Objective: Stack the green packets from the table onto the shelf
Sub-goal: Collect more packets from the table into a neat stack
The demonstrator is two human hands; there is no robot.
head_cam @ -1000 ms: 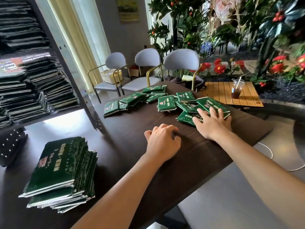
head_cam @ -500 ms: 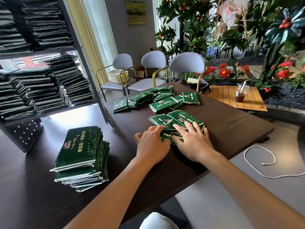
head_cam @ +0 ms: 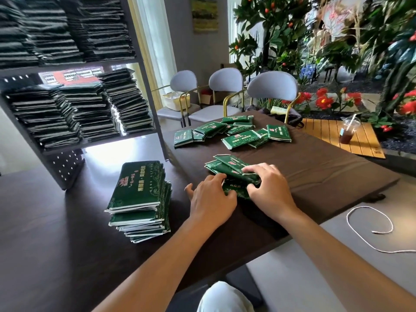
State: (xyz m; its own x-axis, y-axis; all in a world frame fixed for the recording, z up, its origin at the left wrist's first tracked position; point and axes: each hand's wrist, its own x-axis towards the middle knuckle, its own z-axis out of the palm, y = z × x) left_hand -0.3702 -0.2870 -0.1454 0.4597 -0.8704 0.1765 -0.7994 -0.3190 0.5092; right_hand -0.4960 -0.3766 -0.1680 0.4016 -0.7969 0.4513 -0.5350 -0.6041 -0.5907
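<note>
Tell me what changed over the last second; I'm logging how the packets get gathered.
The right hand dragged a small bunch of packets from the far scatter toward the person. The left hand, earlier a fist on the table, opened and met the bunch; both now hold it. The tall stack and the far packets stayed put.

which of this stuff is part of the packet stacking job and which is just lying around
Part of the job:
small bunch of packets under both hands
scattered packets
tall packet stack
shelf

Just lying about:
iced drink cup
white cord
chairs
</note>
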